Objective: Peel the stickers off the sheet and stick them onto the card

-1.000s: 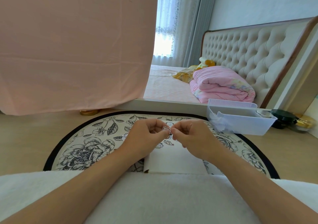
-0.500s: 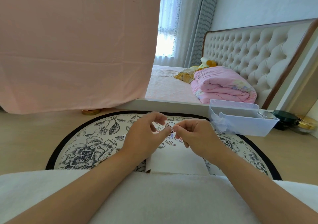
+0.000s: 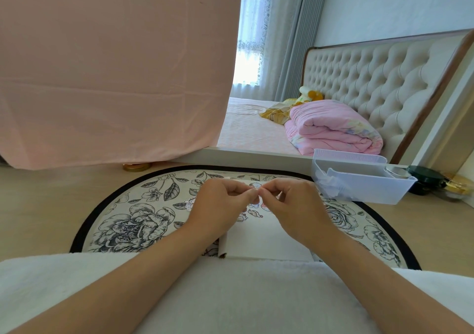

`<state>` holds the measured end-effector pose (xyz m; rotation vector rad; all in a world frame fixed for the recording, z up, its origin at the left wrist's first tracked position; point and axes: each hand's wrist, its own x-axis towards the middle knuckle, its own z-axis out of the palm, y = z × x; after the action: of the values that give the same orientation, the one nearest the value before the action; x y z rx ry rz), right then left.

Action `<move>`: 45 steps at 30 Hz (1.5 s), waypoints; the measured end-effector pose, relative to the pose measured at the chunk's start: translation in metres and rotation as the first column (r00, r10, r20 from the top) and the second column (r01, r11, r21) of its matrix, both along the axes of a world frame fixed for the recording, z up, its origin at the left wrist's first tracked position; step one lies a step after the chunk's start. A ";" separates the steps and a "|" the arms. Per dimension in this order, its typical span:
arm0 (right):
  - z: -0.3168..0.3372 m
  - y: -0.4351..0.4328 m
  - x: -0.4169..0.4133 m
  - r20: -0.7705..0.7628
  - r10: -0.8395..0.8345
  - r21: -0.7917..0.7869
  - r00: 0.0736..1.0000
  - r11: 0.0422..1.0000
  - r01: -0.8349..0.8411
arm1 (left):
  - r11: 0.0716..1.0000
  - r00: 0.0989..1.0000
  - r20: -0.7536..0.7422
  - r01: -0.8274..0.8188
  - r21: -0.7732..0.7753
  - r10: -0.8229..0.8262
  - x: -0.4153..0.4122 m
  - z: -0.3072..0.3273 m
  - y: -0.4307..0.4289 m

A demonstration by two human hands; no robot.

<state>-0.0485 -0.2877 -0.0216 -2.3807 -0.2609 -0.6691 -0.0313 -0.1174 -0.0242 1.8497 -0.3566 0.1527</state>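
A pink sheet (image 3: 102, 77) hangs on the left, with a bed (image 3: 246, 133) and tufted headboard (image 3: 372, 82) behind it. Bare wooden floor (image 3: 38, 210) lies open around a round floral mat (image 3: 133, 220), and a plastic bin (image 3: 359, 187) crowds the mat's right edge. The white card (image 3: 261, 238) lies mid-mat. Above it, the left hand (image 3: 220, 205) and right hand (image 3: 295, 205) meet, fingers narrow, pinching a barely visible sticker (image 3: 257, 195).

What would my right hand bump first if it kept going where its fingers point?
Most likely the left hand: the right hand points sideways at it, fingertips nearly touching. Anything tiny pinched between them is too small to see.
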 end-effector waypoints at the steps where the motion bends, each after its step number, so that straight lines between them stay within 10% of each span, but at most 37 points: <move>1: 0.000 0.001 0.000 0.010 0.001 -0.011 1.000 1.000 -0.001 | 1.000 1.000 -0.013 0.002 0.000 -0.002 0.000 0.000 0.000; 21: 0.006 0.007 -0.002 -0.174 0.150 0.351 0.973 0.933 -0.081 | 0.998 0.997 -0.040 0.062 0.000 -0.062 0.005 -0.003 0.000; 45: 0.015 -0.010 -0.002 -0.107 0.135 0.359 0.985 0.929 -0.088 | 0.999 0.996 0.087 0.024 0.035 -0.027 -0.003 0.009 -0.013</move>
<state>-0.0500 -0.2973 -0.0064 -2.0359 -0.1992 -0.4609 -0.0338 -0.1304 -0.0157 1.8748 -0.4460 0.2118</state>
